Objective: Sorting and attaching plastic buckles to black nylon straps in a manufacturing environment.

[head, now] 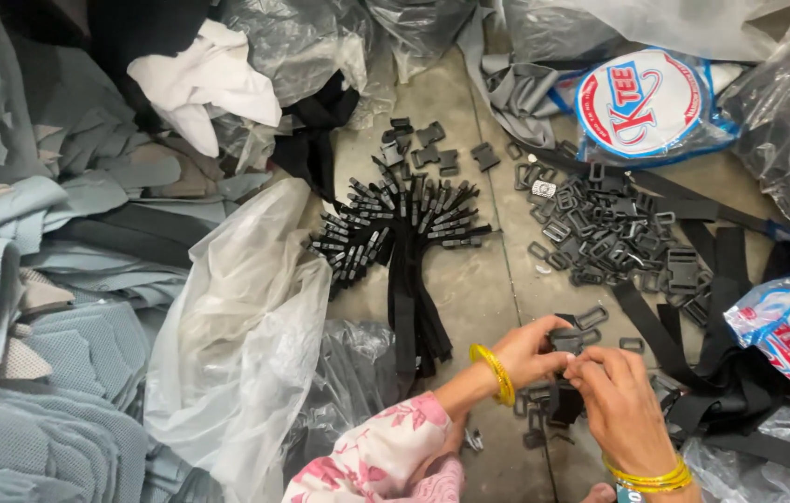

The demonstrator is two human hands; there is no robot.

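Note:
My left hand and my right hand meet low in the head view, both pinching one black strap with a plastic slider. The strap hangs down between the fingers. Each wrist wears yellow bangles. Beyond the hands lies a fanned bundle of black straps with buckle ends. To the right of it sits a heap of loose black plastic sliders.
A clear plastic bag lies at the left beside stacks of grey-blue fabric pieces. Black webbing trails at the right. A round printed packet and more plastic bags lie at the top right. The floor is concrete.

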